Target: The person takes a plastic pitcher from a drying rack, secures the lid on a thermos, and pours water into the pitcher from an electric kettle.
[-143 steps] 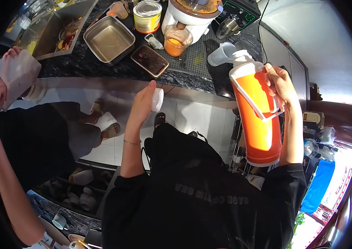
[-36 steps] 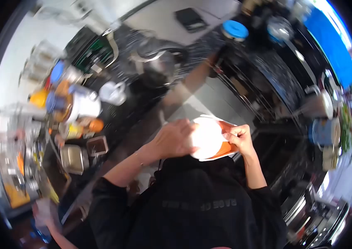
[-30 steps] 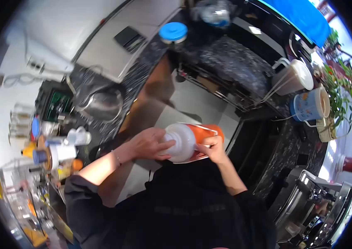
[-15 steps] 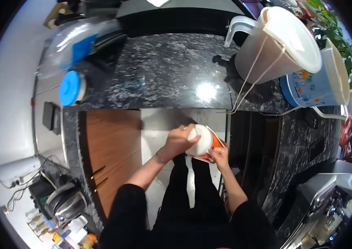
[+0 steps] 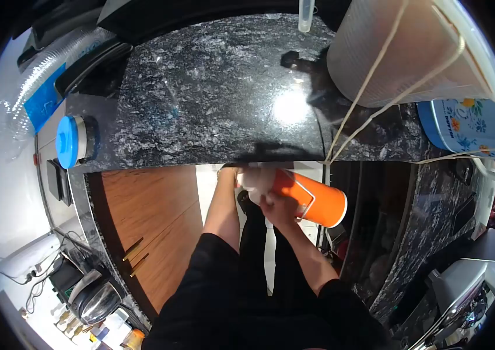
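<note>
- in front of the stone countertop, an orange thermos jug is tilting nearly sideways, its smooth cylindrical body showing a glossy orange side and a pale base rim.
- the right hand is clamping on the jug's white shoulder, beside the angular white handle.
- the left hand is reaching to the jug's white top end; blur is hiding its fingers, so whether it is gripping cannot be told. the hands are working close together.
- the countertop is showing black, white-veined stone; on its right, a ribbed translucent pitcher with looped cords is standing next to a blue floral pitcher.
- at its left end, a blue-lidded jar is sitting near the corner.
- the jug's top is lying just beside the countertop's front edge; below that edge, wooden drawers are bounding a narrow strip of pale floor.
- compared with the earlier frame, the jug is now turning its long orange side into view, and the countertop is filling more of it.
</note>
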Tool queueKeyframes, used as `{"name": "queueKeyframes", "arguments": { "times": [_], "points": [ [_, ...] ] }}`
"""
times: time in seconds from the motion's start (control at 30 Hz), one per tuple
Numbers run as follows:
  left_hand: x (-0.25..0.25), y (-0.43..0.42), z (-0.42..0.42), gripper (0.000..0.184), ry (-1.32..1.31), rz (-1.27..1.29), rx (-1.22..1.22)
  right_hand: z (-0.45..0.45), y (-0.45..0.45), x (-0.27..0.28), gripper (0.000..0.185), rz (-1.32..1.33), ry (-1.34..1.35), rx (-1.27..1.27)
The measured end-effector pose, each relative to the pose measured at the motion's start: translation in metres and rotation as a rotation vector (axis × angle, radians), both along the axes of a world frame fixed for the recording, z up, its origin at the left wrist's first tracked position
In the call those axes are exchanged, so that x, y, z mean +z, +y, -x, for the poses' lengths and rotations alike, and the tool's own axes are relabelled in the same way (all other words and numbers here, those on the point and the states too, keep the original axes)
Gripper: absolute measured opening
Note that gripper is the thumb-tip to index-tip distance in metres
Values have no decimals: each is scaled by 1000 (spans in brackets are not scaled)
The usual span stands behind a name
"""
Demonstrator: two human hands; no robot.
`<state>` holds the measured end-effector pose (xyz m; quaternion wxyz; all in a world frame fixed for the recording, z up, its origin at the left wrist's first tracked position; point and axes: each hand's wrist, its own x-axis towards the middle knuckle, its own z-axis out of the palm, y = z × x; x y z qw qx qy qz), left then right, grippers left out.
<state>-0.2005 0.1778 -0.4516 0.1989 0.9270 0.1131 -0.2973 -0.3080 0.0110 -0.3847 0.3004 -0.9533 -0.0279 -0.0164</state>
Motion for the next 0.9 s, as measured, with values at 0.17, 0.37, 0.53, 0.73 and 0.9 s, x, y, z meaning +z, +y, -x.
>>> {"name": "queueKeyframes", "arguments": {
  "times": [0.17, 0.37, 0.53, 0.73, 0.9],
  "points": [
    [11, -4, 26, 43, -173, -157, -394, -10, -31, -39, 26, -575, 328, -235],
    [108, -32, 23, 36, -363, 267, -347, -17, -76, -8, 25, -565, 599, 65],
    [59, -17, 17, 35, -463, -46, -149, -32, -27, 13, 16, -234, 82, -9],
    [37, 11, -10, 46, 937, 68, 471, -6, 9, 20, 18, -5, -12, 18],
    [82, -30, 20, 43, -65, -58, 378, -26, -13, 9, 23, -240, 265, -104]
  ]
}}
